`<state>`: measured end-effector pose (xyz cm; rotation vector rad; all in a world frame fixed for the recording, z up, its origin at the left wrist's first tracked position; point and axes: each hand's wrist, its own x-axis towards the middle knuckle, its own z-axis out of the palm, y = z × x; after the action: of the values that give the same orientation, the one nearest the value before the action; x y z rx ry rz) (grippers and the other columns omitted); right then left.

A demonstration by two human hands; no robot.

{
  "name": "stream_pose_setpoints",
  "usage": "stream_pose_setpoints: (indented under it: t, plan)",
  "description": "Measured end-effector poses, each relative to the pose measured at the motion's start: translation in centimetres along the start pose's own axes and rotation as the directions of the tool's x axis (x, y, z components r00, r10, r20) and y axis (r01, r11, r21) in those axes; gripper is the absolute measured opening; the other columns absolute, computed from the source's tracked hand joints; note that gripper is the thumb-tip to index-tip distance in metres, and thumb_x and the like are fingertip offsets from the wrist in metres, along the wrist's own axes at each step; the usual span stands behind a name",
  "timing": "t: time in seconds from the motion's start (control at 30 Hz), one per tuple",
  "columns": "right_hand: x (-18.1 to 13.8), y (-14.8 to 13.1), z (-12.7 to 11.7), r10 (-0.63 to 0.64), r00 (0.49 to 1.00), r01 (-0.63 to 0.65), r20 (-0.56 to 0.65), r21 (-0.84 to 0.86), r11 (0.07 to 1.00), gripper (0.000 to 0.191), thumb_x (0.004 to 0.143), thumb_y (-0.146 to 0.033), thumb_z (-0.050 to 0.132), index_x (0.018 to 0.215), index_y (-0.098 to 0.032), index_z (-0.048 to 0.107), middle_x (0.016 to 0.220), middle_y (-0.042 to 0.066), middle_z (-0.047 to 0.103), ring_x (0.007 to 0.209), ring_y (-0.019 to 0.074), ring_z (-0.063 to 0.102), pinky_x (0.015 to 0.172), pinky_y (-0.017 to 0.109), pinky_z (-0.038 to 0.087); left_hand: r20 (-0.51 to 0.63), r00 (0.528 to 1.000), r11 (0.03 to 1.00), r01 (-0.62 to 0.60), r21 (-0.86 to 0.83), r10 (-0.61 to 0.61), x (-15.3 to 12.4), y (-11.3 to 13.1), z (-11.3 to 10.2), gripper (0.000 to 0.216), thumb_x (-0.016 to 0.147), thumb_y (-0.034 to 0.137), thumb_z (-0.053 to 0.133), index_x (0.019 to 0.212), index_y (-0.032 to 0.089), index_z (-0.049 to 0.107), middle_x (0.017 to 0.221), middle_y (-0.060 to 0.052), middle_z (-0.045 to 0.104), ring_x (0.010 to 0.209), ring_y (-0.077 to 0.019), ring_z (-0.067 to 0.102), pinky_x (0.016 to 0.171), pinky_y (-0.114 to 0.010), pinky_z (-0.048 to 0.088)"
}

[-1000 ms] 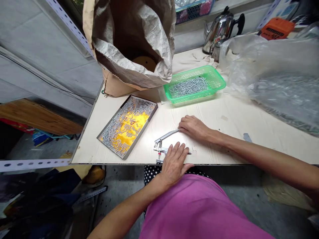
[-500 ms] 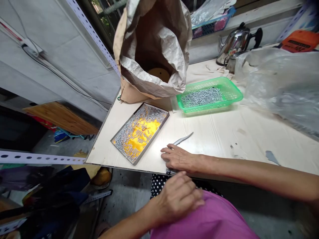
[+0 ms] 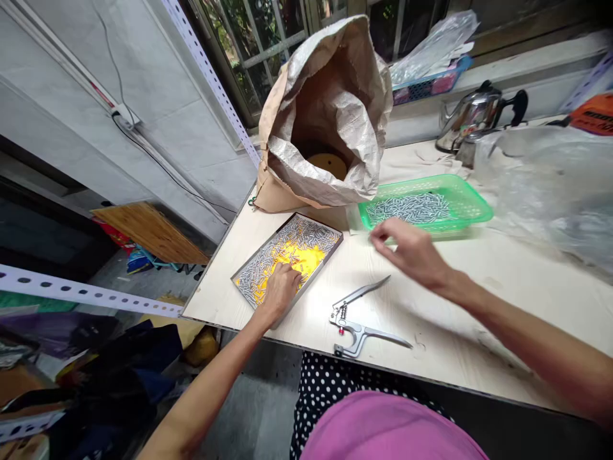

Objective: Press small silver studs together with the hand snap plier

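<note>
My left hand (image 3: 281, 286) reaches into a shallow metal tray (image 3: 313, 271), its fingers bent and pressed together among small silvery metal pins (image 3: 253, 275) on a yellow base. What its fingertips hold, if anything, is hidden. My right hand (image 3: 409, 250) hovers at the front edge of a green plastic basket (image 3: 472, 207), fingers curled in and slightly blurred. More silvery pins (image 3: 416, 207) lie in the basket. Between my hands, metal hand pliers (image 3: 357, 335) with a spring and a red part lie on the table, handles apart, touched by neither hand.
An open paper sack (image 3: 272, 179) stands behind the tray. A metal kettle (image 3: 479, 115), a clear plastic bag (image 3: 550, 179) and an orange item (image 3: 594, 115) are at the back right. A blue basket (image 3: 431, 83) sits on the sill. The table's front edge runs close to my body.
My right hand has left the pliers and moved up to the green basket. My left hand has gone from in front of my body into the tray. The view has shifted.
</note>
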<state>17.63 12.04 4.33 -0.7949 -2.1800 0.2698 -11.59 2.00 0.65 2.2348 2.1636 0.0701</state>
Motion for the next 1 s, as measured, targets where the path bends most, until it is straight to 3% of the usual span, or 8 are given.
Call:
stream_pose_setpoints:
  t: [0.1,0.2,0.37,0.53,0.6,0.7,0.8,1.0]
  plan:
    - [1.4,4.6,-3.1,0.113,0.986,-0.142,-0.12,-0.265,0.954,0.017,0.091,-0.028,0.05,0.099,-0.02,0.063,0.091,0.01,0.061,0.086,0.0265,0.058,0.075,0.04,0.046,0.06,0.998,0.998,-0.019,0.058,0.016,1.0,0.5,0.5,0.034,0.097,0.025,0.045,0.077,0.017,0.072,0.09,-0.01,0.065,0.093,-0.0225,0.052,0.075,-0.031,0.041]
    - [0.2,6.2,-3.6,0.149,0.985,-0.169,-0.081,-0.402,0.9,0.029,0.09,-0.031,0.054,0.114,-0.016,0.061,0.102,0.015,0.059,0.094,0.0312,0.058,0.076,0.042,0.047,0.091,0.995,0.997,-0.05,0.063,0.044,1.7,0.6,0.9,0.033,0.094,0.019,0.045,0.075,0.015,0.071,0.09,-0.011,0.064,0.092,-0.0227,0.053,0.075,-0.032,0.04]
    - [-5.8,1.7,-0.5,0.077,0.962,-0.038,0.262,-0.15,0.988,0.024,0.097,-0.03,0.045,0.107,-0.018,0.063,0.1,0.011,0.062,0.085,0.023,0.062,0.074,0.037,0.05,0.1,0.991,0.996,-0.085,-0.013,0.086,2.3,0.3,0.6,0.024,0.087,0.012,0.047,0.081,0.013,0.07,0.089,-0.011,0.065,0.089,-0.0218,0.056,0.076,-0.031,0.041]
    - [-11.3,-3.4,1.7,0.095,0.879,-0.108,0.467,0.0,0.994,0.023,0.099,-0.026,0.042,0.103,-0.019,0.064,0.096,0.009,0.062,0.085,0.0205,0.06,0.076,0.036,0.049,0.027,0.999,0.982,-0.013,-0.187,0.019,1.7,0.8,-1.2,0.017,0.082,0.013,0.052,0.077,0.013,0.069,0.083,-0.009,0.067,0.082,-0.019,0.059,0.075,-0.029,0.043]
    - [-12.7,-4.4,2.0,0.114,0.865,-0.136,0.488,0.009,0.991,0.021,0.098,-0.027,0.045,0.104,-0.019,0.064,0.094,0.009,0.061,0.086,0.0212,0.059,0.076,0.036,0.049,0.031,0.997,0.912,0.076,-0.403,-0.07,0.3,1.9,-1.6,0.014,0.082,0.019,0.056,0.079,0.014,0.069,0.077,-0.005,0.067,0.072,-0.0156,0.058,0.07,-0.026,0.043]
    - [-14.0,-5.1,2.2,0.131,0.868,-0.145,0.478,-0.008,0.989,0.02,0.096,-0.028,0.05,0.106,-0.018,0.064,0.094,0.009,0.06,0.087,0.022,0.056,0.075,0.035,0.046,0.305,0.941,0.655,0.324,-0.683,-0.147,-2.6,4.2,-1.2,0.019,0.077,0.033,0.062,0.08,0.015,0.068,0.066,0.0,0.062,0.054,-0.011,0.051,0.053,-0.022,0.039]
    - [-14.7,-5.1,2.8,0.148,0.89,-0.132,0.431,-0.068,0.989,0.018,0.096,-0.024,0.051,0.103,-0.016,0.066,0.09,0.008,0.06,0.083,0.0212,0.053,0.073,0.034,0.042,0.522,0.841,0.459,0.523,-0.719,-0.14,-5.4,6.3,0.3,0.028,0.071,0.042,0.068,0.077,0.014,0.068,0.057,0.004,0.055,0.046,-0.0079,0.041,0.045,-0.02,0.03]
    - [-15.2,-5.2,3.5,0.138,0.917,-0.087,0.374,-0.149,0.985,0.014,0.094,-0.02,0.053,0.096,-0.016,0.066,0.085,0.006,0.06,0.08,0.0203,0.049,0.069,0.032,0.034,0.613,0.77,0.329,0.632,-0.701,-0.174,-7.0,8.0,2.3,0.04,0.062,0.05,0.075,0.073,0.012,0.068,0.051,0.006,0.05,0.043,-0.0051,0.033,0.043,-0.02,0.022]
